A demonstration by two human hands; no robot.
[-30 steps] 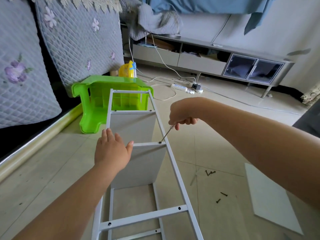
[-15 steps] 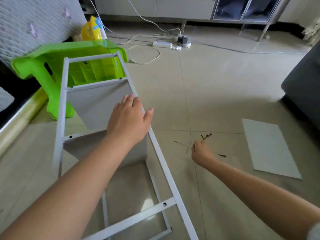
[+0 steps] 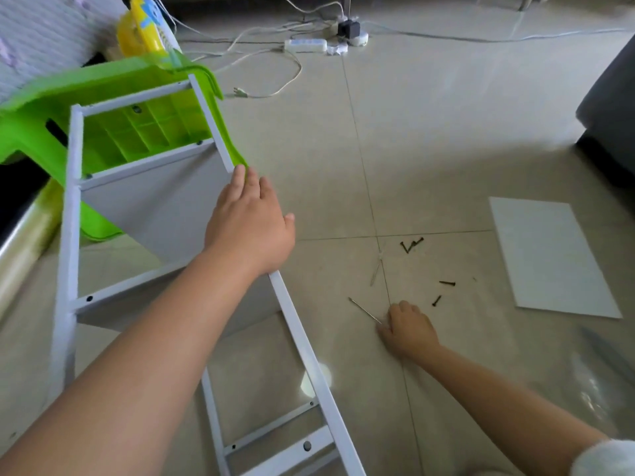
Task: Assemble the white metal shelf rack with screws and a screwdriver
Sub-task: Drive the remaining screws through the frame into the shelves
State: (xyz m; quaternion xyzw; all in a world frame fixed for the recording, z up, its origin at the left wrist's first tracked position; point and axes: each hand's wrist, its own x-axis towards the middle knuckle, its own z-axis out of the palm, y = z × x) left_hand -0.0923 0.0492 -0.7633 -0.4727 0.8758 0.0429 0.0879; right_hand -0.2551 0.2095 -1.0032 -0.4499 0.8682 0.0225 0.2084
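Right hand low on the floor, grip closed round the screwdriver. Left hand flat, fingers straight, pressing the white rack rail at left. Loose screws just beyond. Advisable: park driver, pinch one screw, hold frame steady.

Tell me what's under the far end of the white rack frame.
A green plastic stool on its side sits under the white rack frame; its ribbed underside shows through the frame. What lies beneath the stool is hidden.
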